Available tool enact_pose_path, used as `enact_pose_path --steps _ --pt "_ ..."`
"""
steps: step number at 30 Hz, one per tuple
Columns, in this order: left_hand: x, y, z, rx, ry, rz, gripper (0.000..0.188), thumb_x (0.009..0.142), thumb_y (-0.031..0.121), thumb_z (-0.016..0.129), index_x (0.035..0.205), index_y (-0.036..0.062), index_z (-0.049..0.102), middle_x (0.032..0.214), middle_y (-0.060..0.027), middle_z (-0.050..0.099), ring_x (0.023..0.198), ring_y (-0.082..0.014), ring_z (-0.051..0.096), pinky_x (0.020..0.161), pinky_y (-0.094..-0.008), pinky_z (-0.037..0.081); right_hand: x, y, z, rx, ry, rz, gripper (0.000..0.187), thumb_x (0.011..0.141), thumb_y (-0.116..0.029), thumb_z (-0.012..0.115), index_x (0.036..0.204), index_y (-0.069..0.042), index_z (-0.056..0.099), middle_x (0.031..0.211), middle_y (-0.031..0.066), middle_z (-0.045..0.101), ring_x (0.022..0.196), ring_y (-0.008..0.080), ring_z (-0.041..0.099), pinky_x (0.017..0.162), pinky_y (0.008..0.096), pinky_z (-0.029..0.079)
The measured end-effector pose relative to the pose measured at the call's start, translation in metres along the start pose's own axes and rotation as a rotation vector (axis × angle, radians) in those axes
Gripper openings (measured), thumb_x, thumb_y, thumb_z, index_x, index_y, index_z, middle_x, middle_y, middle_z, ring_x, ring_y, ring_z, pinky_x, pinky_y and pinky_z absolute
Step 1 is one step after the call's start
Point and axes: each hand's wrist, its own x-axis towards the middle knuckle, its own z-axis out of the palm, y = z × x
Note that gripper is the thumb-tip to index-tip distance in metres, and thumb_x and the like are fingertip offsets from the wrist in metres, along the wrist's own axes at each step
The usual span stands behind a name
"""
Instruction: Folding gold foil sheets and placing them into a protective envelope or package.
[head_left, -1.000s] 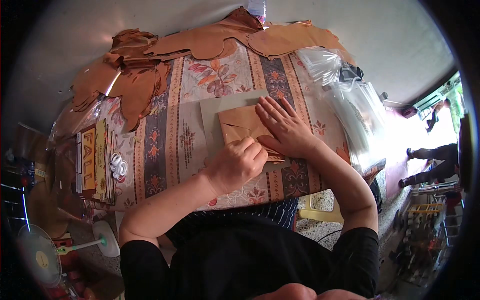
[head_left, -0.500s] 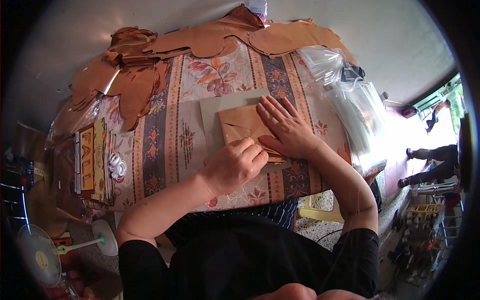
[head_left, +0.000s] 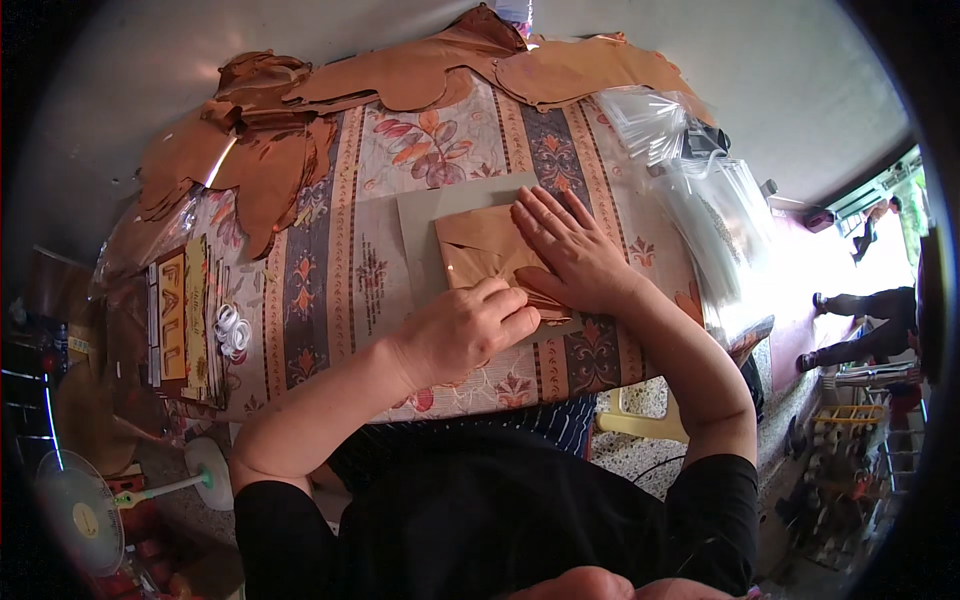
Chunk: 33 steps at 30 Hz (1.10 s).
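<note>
Head view: a folded piece of brown paper (head_left: 478, 252) lies on a grey board (head_left: 425, 225) near the middle of the worktop (head_left: 330, 290), which carries a striped, flowered cloth.

What could go wrong, as a judgement: the paper is glossy and the board under it looks smooth, so a sideways push from either hand could make the sheet slide and leave a crooked crease. The right hand covers much of the sheet's right edge, so a layer could buckle there unseen. The board sits close to the near edge of the worktop; a hard press toward the body could shift the board along with the paper. The stack of clear plastic bags (head_left: 700, 190) just beside the right forearm could be nudged off if the elbow swings out.

Pose: the left hand (head_left: 470, 325) comes in from the lower left with the forearm stretched across the cloth. Its fingers are curled into a loose fist, knuckles up, and its fingertips press down on the paper's lower edge; whether it pinches a flap I cannot tell. The right hand (head_left: 570, 250) lies flat and open, palm down, fingers spread and pointing away from the body, holding the paper against the board; it grasps nothing. The 2 hands touch near the paper's lower right corner.
</note>
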Motion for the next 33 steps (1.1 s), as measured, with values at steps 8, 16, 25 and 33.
enact_pose_path --steps 8,16,25,33 --pt "-0.004 -0.004 0.003 -0.044 0.029 0.026 0.015 0.079 0.003 0.064 0.093 0.003 0.065 0.107 -0.01 0.06 0.1 -0.0254 0.063 0.082 -0.0323 0.057 0.0 -0.001 -0.001 0.007 -0.024 0.024 0.075 0.093 -0.048 0.049 0.148 0.0 0.029 0.155 0.0184 0.027 0.147 0.0296 0.019 0.119 0.0463 0.009" --pt "-0.009 -0.004 0.01 -0.058 0.11 0.009 0.016 0.079 0.006 0.066 0.095 0.0026 0.069 0.111 -0.0092 0.059 0.1 -0.0231 0.063 0.082 -0.0315 0.057 0.0 -0.001 -0.002 0.005 -0.026 0.02 0.075 0.094 -0.048 0.048 0.148 0.0 0.029 0.155 0.0191 0.026 0.147 0.03 0.018 0.119 0.0465 0.008" --pt "-0.006 0.001 0.007 0.095 0.107 0.037 0.022 0.079 0.008 0.066 0.1 0.0043 0.07 0.11 -0.0085 0.06 0.102 -0.0221 0.063 0.083 -0.0318 0.056 0.0 -0.001 -0.002 0.009 -0.025 0.021 0.075 0.094 -0.048 0.048 0.148 0.0 0.029 0.155 0.0192 0.027 0.147 0.0301 0.019 0.119 0.0456 0.008" --pt "-0.006 0.003 0.009 0.122 0.063 0.048 0.022 0.081 0.009 0.062 0.101 0.0006 0.067 0.115 -0.012 0.058 0.105 -0.0263 0.06 0.086 -0.0341 0.053 0.0 -0.001 -0.002 0.011 -0.027 0.026 0.075 0.093 -0.048 0.049 0.148 0.0 0.03 0.154 0.0191 0.028 0.146 0.0302 0.02 0.119 0.0456 0.009"
